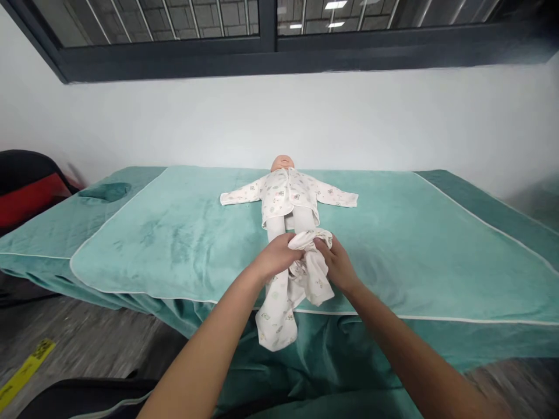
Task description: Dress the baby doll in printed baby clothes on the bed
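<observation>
A baby doll (283, 163) lies on its back on the green bed cover, head toward the wall and arms spread. It wears a white printed jacket (279, 195); pale legs (303, 219) show below the hem. My left hand (279, 253) and my right hand (338, 265) grip the bunched waist of white printed baby pants (277, 323) at the doll's lower legs. One pant leg hangs down over the bed's front edge on the left, and the other is gathered between my hands. The doll's feet are hidden by the cloth.
The bed cover (174, 233) spreads wide to both sides, with a face hole (105, 192) at the left end. A red and black chair (32, 192) stands at far left. Behind are a white wall (196, 122) and a dark window frame (271, 55).
</observation>
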{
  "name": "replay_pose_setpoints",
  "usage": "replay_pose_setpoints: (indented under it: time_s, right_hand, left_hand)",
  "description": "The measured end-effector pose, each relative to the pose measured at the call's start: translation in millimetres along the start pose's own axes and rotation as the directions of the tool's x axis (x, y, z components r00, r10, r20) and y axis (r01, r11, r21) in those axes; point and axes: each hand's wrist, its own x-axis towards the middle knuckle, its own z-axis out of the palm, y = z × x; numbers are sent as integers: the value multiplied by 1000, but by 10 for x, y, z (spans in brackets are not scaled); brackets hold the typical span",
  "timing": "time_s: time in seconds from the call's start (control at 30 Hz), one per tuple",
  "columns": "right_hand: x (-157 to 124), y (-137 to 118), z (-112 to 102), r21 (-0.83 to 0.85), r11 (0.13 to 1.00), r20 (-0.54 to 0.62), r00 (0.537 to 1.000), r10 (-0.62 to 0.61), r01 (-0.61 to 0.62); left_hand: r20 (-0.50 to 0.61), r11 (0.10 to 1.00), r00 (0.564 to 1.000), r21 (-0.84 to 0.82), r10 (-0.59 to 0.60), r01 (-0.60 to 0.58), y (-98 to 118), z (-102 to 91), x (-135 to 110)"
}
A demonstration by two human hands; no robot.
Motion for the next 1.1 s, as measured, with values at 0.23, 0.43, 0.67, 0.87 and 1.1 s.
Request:
replay_pose_setpoints:
  time_s: [0.23,0.43,0.67,0.87,1.1]
  right_hand:
    - [340,111,5,-79,997,-105,994,-14,6]
    - [646,163,139,194,978,-128,986,108,-82]
    - [705,193,-9,319,926,-19,976,219,-202]
    - [740,194,78,339,927,-113,971,212,-163]
    - [801,229,103,373,924,-159,976,147,-78]
  left_hand:
    - [-207,987,973,144,99,-69,25,-146,386]
    - [-314,916,911,375,268,-140,61,-159,753]
    - [156,990,984,95,88,-104,133,-364,606]
    - [-146,924,949,307,281,-226,94,-412,872]
    - [-417,843,796,496,440,-207,-37,-205,1264]
